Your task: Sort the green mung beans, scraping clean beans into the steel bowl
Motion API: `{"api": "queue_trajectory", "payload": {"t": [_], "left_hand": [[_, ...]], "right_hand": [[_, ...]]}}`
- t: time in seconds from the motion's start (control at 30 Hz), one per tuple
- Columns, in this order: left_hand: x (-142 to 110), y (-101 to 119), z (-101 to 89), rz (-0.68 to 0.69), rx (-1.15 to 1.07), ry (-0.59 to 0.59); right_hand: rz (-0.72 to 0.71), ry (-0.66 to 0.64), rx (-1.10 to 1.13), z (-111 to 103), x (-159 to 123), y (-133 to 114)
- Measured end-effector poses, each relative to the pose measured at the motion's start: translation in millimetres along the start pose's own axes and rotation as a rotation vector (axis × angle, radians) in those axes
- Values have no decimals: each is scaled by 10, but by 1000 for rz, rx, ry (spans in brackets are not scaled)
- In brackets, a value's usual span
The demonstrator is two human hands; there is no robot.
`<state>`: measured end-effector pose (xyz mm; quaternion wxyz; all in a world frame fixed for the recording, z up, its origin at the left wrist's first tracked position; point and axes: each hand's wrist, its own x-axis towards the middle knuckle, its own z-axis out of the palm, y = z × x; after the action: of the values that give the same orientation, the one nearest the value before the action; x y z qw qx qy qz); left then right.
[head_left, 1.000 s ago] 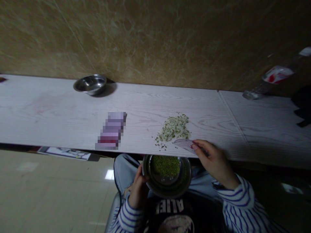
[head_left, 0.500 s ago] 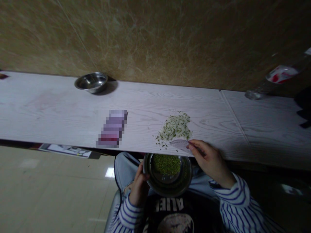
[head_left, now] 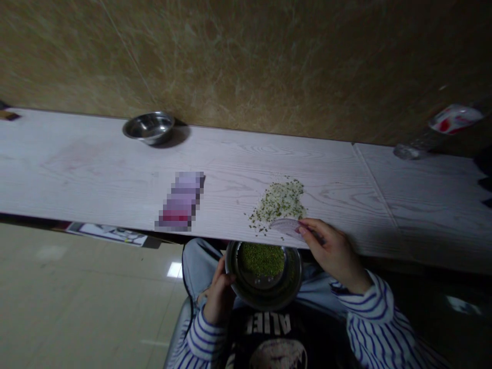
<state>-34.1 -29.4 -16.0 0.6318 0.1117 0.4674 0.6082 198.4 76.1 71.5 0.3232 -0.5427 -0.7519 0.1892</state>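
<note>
My left hand [head_left: 221, 292] is closed on the left rim of a steel bowl [head_left: 269, 300], held over my lap just below the table's front edge. Green mung beans [head_left: 263, 259] cover part of the bowl's bottom. Between the thumb and fingers of my right hand [head_left: 330, 251] is a thin, see-through, half-round plate that looks like a protractor [head_left: 286, 227]. Its curved edge lies at the near side of a loose pile of white rice grains mixed with green beans [head_left: 280, 200] on the table. A few beans are scattered near the table edge.
A second steel bowl [head_left: 149, 128] stands by the wall at the back left. A blurred-out flat purple thing [head_left: 180, 201] lies left of the pile. On the right, a clear plastic bottle [head_left: 438, 130] with a red and white label is near the wall.
The view has shifted slightly, so the table things appear a little further right. Both hands keep their holds, and the pile looks much the same.
</note>
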Motion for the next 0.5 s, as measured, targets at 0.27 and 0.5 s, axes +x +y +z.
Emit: {"api": "queue_trajectory", "payload": {"t": [0.27,0.5], "left_hand": [[-1,-5,24,11,1,-6],[9,-2,-25,-17,10,0]], "right_hand": [[-8,-12,-15,-26,-51,-1],[27,2,8,0,-37,-21]]}}
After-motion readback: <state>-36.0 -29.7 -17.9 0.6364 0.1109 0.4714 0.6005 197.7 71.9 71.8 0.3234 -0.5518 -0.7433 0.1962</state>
